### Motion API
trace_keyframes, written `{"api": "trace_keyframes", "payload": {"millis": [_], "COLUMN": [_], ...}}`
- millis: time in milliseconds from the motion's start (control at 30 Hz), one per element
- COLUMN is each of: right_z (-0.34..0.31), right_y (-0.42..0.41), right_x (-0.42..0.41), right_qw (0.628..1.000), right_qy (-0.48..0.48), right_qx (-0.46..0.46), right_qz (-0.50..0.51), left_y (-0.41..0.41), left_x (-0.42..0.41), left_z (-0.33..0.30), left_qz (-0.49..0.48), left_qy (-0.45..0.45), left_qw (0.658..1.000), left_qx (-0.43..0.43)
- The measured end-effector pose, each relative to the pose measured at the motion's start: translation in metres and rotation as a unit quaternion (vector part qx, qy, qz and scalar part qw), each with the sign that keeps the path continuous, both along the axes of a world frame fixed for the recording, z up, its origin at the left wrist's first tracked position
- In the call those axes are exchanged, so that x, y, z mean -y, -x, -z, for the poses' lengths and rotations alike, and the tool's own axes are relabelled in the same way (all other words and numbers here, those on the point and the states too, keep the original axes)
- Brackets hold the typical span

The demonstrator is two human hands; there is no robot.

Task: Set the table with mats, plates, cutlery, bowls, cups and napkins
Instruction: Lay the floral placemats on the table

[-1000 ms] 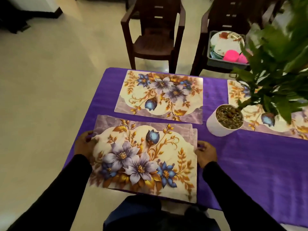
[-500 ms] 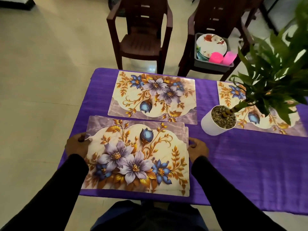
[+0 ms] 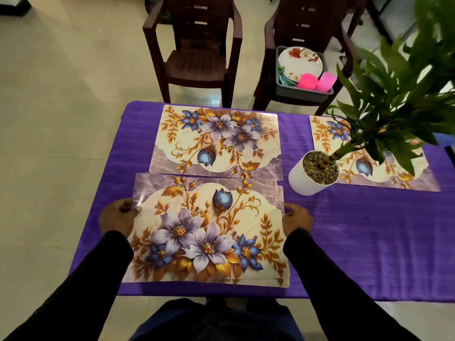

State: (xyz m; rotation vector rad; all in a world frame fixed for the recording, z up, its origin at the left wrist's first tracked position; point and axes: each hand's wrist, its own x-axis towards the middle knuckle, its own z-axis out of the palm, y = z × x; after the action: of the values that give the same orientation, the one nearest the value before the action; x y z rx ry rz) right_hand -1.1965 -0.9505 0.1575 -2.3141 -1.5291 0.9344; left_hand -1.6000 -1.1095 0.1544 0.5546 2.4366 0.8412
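Observation:
A stack of floral mats lies at the near edge of the purple table; edges of lower mats peek out at its right side. My left hand grips the stack's left edge, thumb on top. My right hand holds the right edge with curled fingers. A second floral mat lies flat at the table's far side. A third mat lies at the far right, partly hidden by the plant.
A white pot with a green plant stands between the mats. Two dark chairs sit beyond the table; the right one holds a grey tub with a floral plate and pink cups. The left chair is bare.
The stack of mats has settled lower and flatter onto the table's near edge. Both hands stay on its side edges. The view has tilted, showing more of the chairs.

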Motion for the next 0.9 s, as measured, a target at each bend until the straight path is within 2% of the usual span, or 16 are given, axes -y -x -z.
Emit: {"api": "trace_keyframes", "payload": {"millis": [533,667,767,900], "right_z": [-0.008,-0.004,-0.003,-0.003], "right_y": [-0.001,0.003,0.004,-0.002], "right_x": [0.003,0.010,0.012,0.010], "right_qw": [0.998,0.998,0.997,0.998], "right_qy": [0.038,0.033,0.046,0.036], "right_qx": [0.003,-0.018,0.002,0.024], "right_qz": [-0.051,-0.052,-0.057,-0.037], "left_y": [-0.016,-0.007,-0.011,-0.024], "left_x": [0.002,0.009,0.015,0.023], "left_z": [-0.012,-0.012,-0.017,-0.013], "left_qz": [-0.016,0.004,0.034,-0.015], "left_qy": [-0.045,-0.101,-0.118,-0.138], "left_qw": [0.999,0.993,0.989,0.977], "left_qx": [0.000,0.054,0.080,0.164]}}
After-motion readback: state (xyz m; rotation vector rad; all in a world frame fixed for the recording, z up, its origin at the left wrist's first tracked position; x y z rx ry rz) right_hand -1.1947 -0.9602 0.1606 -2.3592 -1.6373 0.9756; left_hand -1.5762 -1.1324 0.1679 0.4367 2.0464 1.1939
